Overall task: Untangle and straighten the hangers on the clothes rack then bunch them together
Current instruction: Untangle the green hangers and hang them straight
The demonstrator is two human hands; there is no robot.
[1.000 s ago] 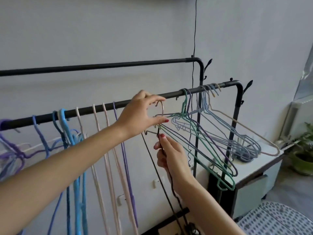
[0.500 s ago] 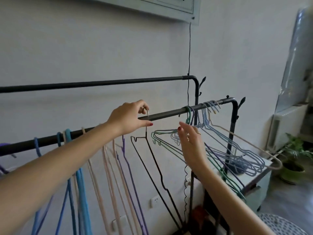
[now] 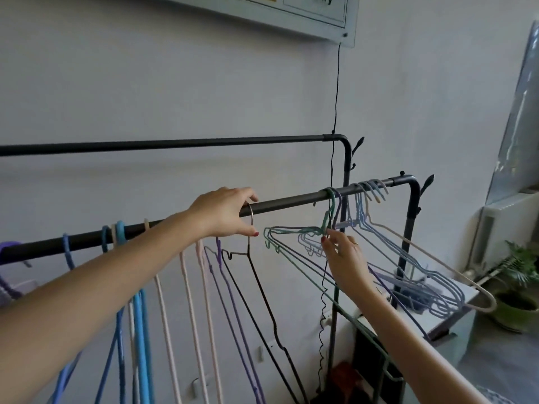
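Left hand [image 3: 224, 212] grip pinches black hanger [image 3: 264, 290] hook; right hand [image 3: 342, 256] pinches green hanger [image 3: 294, 231] neck.

One head-worn wide-angle view faces forward at a wall, close enough to reach the near rail [image 3: 291, 202] at arm's length. It looks slightly down and rightward along the rack.

Front rail [image 3: 291, 202]: you have a black hanger [image 3: 264, 290] hooked mid-rail, and blue, pink and purple hangers [image 3: 186, 287] hanging left of it.
Right end: your green hanger [image 3: 294, 249] and pale blue hangers [image 3: 408, 266] hang tangled.
Rear rail [image 3: 175, 143]: bare.
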